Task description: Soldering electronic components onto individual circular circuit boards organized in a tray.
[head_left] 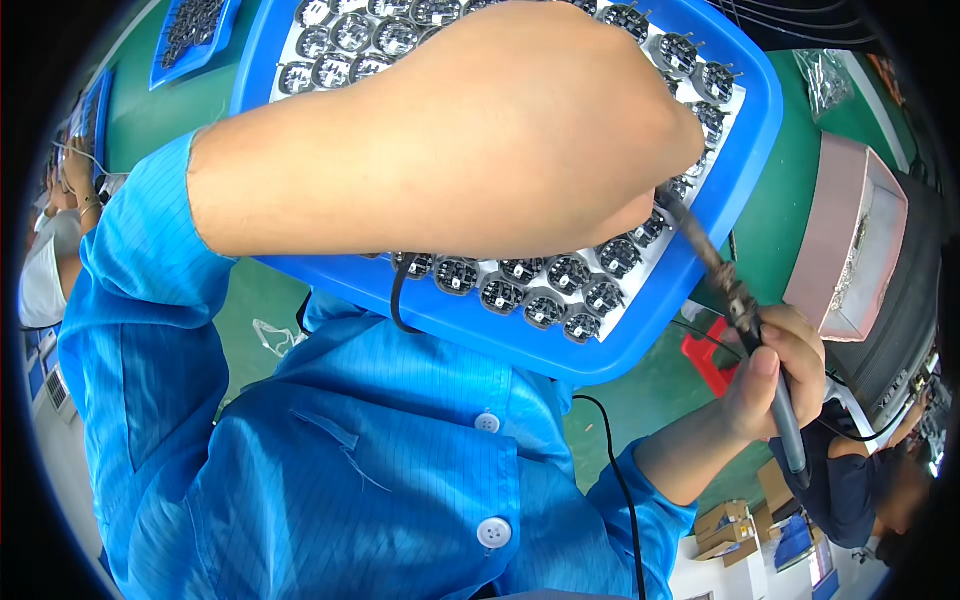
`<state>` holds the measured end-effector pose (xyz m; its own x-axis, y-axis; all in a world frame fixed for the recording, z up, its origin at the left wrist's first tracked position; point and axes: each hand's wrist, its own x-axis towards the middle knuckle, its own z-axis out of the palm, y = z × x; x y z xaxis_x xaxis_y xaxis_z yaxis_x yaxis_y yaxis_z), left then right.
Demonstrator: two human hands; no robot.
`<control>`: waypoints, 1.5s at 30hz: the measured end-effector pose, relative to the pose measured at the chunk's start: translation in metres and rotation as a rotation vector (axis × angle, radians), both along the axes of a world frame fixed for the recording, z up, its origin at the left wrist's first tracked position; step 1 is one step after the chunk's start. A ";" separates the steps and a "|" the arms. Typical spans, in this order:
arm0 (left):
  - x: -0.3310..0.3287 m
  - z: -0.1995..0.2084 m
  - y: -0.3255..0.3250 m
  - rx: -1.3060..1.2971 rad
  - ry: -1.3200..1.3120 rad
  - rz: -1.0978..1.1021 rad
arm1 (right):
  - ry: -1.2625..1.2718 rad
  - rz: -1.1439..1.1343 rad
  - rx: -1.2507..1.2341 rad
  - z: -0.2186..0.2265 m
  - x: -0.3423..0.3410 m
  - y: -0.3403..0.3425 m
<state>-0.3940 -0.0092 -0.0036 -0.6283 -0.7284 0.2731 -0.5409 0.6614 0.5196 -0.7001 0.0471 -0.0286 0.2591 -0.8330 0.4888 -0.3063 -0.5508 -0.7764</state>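
Note:
My left hand [610, 130] is curled over a blue tray [745, 150], back of the hand up. Its fingertips are hidden below, so what they grip does not show. My right hand [785, 375] grips what looks like a soldering iron [790, 430], with a dark grey handle and a brownish, scorched shaft. The shaft slants up to the left, its far end beside my left hand's fingers. On a white sheet in the tray stand rows of round dark parts [568, 272] with metal pieces, several hidden beneath my left forearm.
A pink open box [850, 240] stands to the right, with crumbs inside. A small blue tray of dark pieces [192, 25] sits at the upper left, a clear bag [825, 82] at the upper right. Black cables [612, 450] hang near my body. Other people [865, 480] are at both sides.

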 end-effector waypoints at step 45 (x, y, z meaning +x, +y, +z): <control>0.002 -0.004 -0.006 -0.015 0.009 0.025 | 0.001 -0.011 0.002 0.004 0.003 -0.012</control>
<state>-0.3923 -0.0152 -0.0075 -0.6074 -0.7398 0.2896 -0.5528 0.6554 0.5146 -0.6971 0.0355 -0.0246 0.2500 -0.8368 0.4871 -0.3133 -0.5459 -0.7771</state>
